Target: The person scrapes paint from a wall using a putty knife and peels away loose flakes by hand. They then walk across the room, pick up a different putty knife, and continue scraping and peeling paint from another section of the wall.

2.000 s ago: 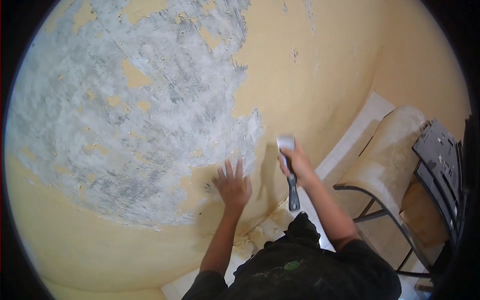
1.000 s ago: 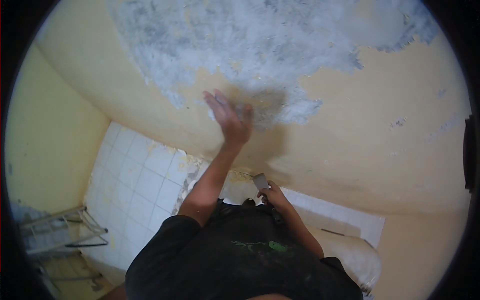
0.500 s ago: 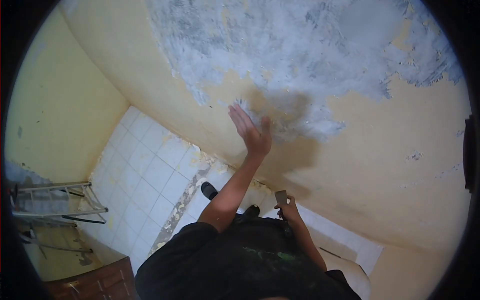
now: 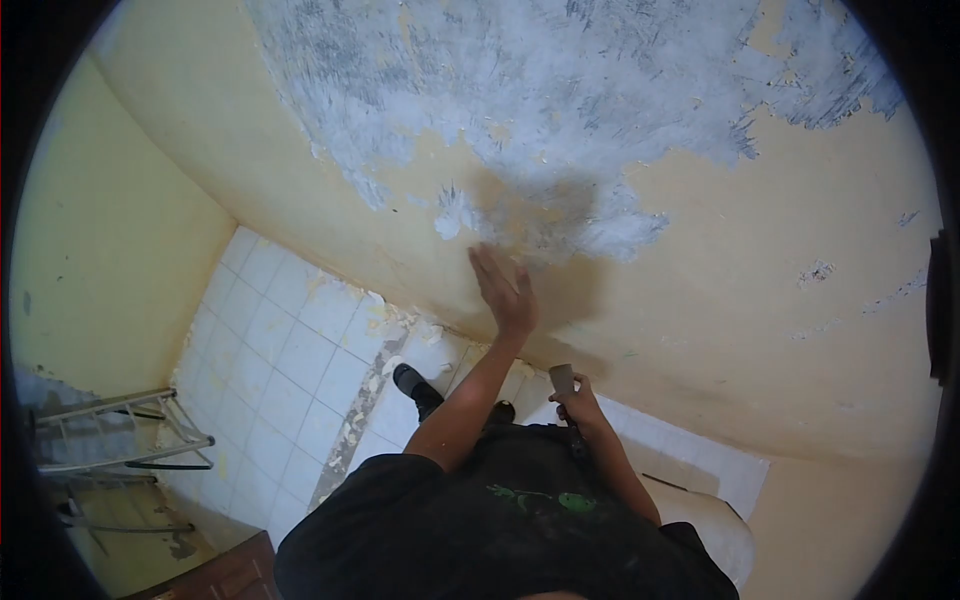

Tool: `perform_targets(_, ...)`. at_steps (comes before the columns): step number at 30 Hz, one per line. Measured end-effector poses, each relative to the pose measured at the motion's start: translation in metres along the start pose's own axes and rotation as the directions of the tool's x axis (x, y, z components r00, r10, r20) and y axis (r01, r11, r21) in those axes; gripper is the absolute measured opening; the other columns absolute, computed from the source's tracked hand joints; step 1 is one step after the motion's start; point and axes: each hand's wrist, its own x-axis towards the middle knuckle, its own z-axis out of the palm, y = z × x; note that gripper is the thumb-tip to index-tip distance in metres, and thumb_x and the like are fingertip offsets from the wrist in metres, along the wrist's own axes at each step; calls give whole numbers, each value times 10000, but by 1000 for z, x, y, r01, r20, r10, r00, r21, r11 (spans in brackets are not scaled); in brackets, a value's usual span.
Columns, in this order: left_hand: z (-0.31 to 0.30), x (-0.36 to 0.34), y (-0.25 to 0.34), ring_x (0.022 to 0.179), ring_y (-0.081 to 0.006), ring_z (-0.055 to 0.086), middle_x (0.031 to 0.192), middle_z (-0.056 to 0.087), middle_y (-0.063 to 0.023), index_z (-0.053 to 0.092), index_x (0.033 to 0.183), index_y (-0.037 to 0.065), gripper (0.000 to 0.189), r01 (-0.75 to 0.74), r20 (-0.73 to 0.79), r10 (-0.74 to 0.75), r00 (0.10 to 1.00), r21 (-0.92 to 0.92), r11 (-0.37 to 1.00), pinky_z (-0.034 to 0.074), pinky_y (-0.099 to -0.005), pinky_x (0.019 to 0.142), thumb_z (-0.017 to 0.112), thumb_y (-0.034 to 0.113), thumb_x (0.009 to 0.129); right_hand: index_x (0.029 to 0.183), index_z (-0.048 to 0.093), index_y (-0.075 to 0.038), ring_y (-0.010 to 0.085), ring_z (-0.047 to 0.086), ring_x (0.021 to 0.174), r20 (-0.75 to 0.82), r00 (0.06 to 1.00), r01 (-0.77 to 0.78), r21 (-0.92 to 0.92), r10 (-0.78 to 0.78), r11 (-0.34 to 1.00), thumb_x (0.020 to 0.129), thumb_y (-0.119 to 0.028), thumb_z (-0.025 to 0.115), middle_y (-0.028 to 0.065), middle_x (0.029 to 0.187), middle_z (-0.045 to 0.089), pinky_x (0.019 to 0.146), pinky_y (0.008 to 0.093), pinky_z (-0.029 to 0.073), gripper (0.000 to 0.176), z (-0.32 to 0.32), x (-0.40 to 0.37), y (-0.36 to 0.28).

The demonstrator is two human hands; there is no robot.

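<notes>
My left hand [image 4: 508, 297] is held open against the cream-painted wall [image 4: 700, 290], fingers stretched out and slightly spread. Just above its fingertips is a small bare spot [image 4: 452, 212] in the paint. Higher up, a broad grey-white patch [image 4: 480, 80] with ragged edges shows where paint is off, and shadows fall across its lower part. Close to my body, my right hand [image 4: 577, 405] is wrapped round the handle of a scraper [image 4: 562, 379]. Its flat blade points up toward the wall and is apart from it.
A metal ladder [image 4: 110, 430] stands at the left by the yellow side wall. Paint flakes lie on the white tiled floor [image 4: 270, 340] along the wall's foot. Behind my right arm is a pale rounded object [image 4: 700, 525]. Brown wooden panelling [image 4: 230, 575] shows at the lower left.
My left hand has moved down the wall, uncovering the small bare spot. The right hand keeps the scraper near my body. The view has shifted slightly.
</notes>
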Motion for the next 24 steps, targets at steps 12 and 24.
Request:
perform_targets(12, -38, 79, -1, 551, -74, 418, 577, 460, 18, 472, 614, 97, 380, 439, 114, -509, 853, -684, 583, 338, -222, 542, 573, 333, 894, 1057, 410, 0, 159, 476, 513, -234, 955, -102, 311, 180, 945, 840, -135, 511, 156, 824, 576, 445, 289, 428, 275, -60, 40, 87)
perform_targets(24, -32, 67, -16, 576, -84, 446, 621, 485, 5, 491, 686, 98, 338, 453, 231, -424, 876, -697, 556, 358, -230, 560, 521, 336, 924, 1115, 476, 11, 164, 486, 478, -41, 936, -290, 477, 350, 830, 899, -200, 449, 133, 781, 590, 409, 281, 410, 303, -59, 58, 120)
